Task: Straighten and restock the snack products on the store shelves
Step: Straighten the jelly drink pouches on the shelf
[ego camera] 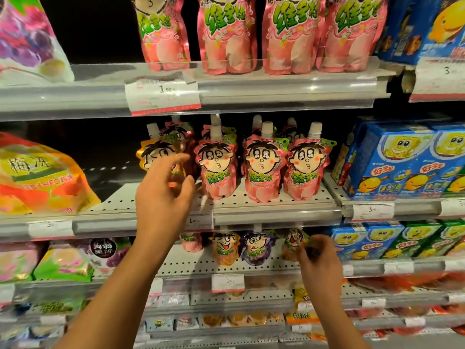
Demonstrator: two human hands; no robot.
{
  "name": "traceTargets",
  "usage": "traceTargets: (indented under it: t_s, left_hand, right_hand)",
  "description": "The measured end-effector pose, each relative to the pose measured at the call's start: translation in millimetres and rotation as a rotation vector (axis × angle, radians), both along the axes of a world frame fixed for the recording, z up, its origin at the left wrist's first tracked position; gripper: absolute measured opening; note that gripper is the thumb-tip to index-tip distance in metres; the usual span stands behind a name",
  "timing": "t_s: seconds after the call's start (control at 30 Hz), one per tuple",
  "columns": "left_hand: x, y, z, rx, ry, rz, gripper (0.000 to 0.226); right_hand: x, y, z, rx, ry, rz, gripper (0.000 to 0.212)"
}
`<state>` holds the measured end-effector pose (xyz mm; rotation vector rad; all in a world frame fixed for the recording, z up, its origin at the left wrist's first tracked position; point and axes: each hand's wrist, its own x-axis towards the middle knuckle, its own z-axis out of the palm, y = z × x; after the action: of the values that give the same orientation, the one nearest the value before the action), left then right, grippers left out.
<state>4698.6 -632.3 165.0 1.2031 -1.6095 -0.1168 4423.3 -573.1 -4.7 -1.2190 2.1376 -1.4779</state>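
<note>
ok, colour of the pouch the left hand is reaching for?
Orange pouch, beside the pink ones; head view.

The left hand (163, 195) covered much of the orange pouch (153, 153) behind it. The right hand (318, 258) hid most of a blurred pouch (293, 241). The top edge cropped the upper pink pouches (226, 34), and the lowest shelves (226, 321) were too smeared to read.
</note>
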Motion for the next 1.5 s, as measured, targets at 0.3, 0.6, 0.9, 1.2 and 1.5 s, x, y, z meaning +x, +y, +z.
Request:
traceTargets:
  t_s: [0.3, 0.6, 0.9, 1.2, 1.5]
  left_hand:
    - [80, 27, -79, -0.067, -0.153, 0.178, 0.021]
    - [119, 25, -123, -0.011, -0.313, 0.165, 0.048]
    - [130, 27, -134, 0.024, -0.404, 0.113, 0.06]
    - [135, 24, -137, 0.026, -0.424, 0.102, 0.061]
    - [137, 18, -144, -0.014, -0.448, 0.105, 0.062]
  right_hand:
    - [56, 22, 9, -0.207, 0.323, 0.318, 0.015]
    - [158, -24, 12, 0.221, 0.526, 0.771, 0.065]
    - [212, -89, 11, 0.28, 0.837, 0.614, 0.036]
    - [227, -83, 1, 0.266, 0.627, 0.538, 0.024]
    - [201, -40, -8, 0.056, 0.474, 0.494, 0.008]
